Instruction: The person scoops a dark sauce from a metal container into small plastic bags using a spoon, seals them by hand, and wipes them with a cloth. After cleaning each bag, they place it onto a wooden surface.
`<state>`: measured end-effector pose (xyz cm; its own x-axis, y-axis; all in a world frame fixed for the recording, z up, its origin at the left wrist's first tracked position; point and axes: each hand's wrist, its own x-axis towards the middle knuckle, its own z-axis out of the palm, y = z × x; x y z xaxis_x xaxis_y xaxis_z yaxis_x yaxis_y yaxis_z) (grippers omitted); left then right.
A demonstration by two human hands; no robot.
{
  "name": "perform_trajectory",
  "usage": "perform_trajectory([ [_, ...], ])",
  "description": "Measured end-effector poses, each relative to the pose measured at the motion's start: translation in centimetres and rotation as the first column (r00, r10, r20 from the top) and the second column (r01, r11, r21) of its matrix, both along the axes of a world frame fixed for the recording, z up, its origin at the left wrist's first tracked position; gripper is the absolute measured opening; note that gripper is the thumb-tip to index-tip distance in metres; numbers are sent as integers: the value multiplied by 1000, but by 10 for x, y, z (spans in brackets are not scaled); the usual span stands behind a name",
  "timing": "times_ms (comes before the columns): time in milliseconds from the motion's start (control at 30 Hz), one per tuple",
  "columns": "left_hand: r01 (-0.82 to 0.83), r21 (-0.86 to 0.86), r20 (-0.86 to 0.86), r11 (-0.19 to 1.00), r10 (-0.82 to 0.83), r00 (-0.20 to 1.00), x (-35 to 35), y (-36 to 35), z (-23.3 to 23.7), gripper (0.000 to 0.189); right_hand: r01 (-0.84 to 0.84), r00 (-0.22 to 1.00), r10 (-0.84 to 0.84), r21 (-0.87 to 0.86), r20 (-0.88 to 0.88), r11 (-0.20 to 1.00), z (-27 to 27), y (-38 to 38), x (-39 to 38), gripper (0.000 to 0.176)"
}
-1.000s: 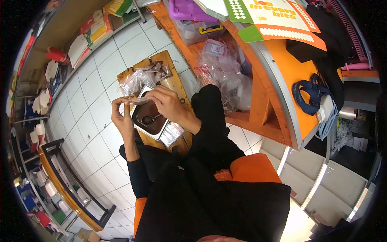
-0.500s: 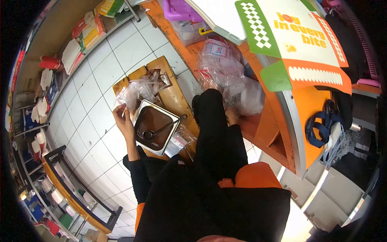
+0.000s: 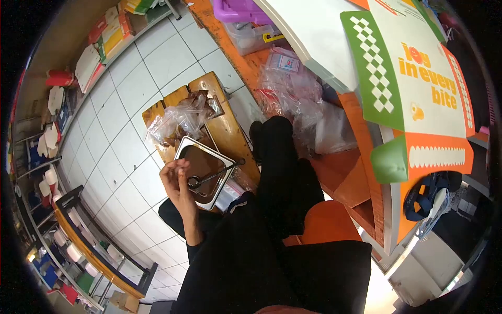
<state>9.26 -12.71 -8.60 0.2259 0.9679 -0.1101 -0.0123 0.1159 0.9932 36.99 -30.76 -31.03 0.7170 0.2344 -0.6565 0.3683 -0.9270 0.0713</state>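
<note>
My left hand [image 3: 178, 180] is at the left rim of a metal pan [image 3: 228, 184]. Its fingers are loosely bent and apart from the thumb, with nothing visible between them. Brown sauce [image 3: 201, 159] fills part of the pan. A ladle [image 3: 219, 172] lies across it, its bowl near my fingers and its handle resting over the right rim. Clear plastic bags [image 3: 175, 121], some with brown contents, lie beyond the pan on a wooden bench [image 3: 230, 125]. More flat clear bags [image 3: 228, 194] lie at the pan's near right side. My right hand is out of view.
An orange wooden shelf [image 3: 334, 170] on the right holds a heap of clear bags [image 3: 298, 94] and a plastic box with a purple lid [image 3: 240, 10]. A printed carton [image 3: 418, 94] juts out above it. Stacked racks [image 3: 68, 230] line the left side of the tiled floor.
My left hand has drawn back from beside the plastic bags to the pan's left rim, near the ladle's bowl. The view has shifted slightly; the ladle stays in the pan.
</note>
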Motion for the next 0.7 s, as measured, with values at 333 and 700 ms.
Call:
perform_trajectory([
  [333, -3, -18, 21, 1000, 4, 1000, -3, 1, 6, 23, 36, 999, -36, 16, 18, 999, -2, -9, 1, 28],
  [700, 34, 21, -15, 999, -33, 999, -13, -1, 12, 25, 67, 997, -68, 40, 27, 997, 0, -12, -3, 28],
])
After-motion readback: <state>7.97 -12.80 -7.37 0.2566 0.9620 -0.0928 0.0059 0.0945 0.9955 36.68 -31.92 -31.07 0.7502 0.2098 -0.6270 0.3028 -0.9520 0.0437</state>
